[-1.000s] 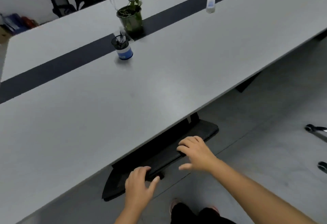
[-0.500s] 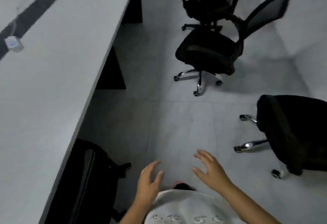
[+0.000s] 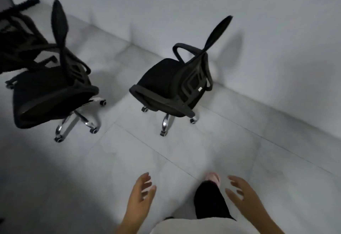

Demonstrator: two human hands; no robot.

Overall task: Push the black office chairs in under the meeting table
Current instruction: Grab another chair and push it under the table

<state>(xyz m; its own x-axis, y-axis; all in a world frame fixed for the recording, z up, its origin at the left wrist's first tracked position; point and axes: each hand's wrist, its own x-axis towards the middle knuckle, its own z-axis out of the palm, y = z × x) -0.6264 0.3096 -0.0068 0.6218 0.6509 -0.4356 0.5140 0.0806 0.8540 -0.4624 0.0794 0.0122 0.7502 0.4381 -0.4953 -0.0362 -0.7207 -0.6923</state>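
Two black office chairs stand on the grey tiled floor ahead of me. The nearer chair (image 3: 171,84) is at centre, its mesh back leaning toward the wall. A second chair (image 3: 51,93) stands to the left on chrome legs, and part of a third chair (image 3: 14,36) shows at the far left edge. My left hand (image 3: 141,195) and my right hand (image 3: 239,195) hang low in the view with fingers spread, touching nothing, well short of the chairs. The meeting table is out of view.
A pale wall (image 3: 258,30) runs behind the chairs from upper left to lower right. My dark trouser leg (image 3: 210,200) and pink shoe (image 3: 214,177) step forward between my hands. Open floor lies between me and the chairs.
My hands have left the back of the chair pushed under the table. The view has swung right, away from the table, to the loose chairs by the wall.
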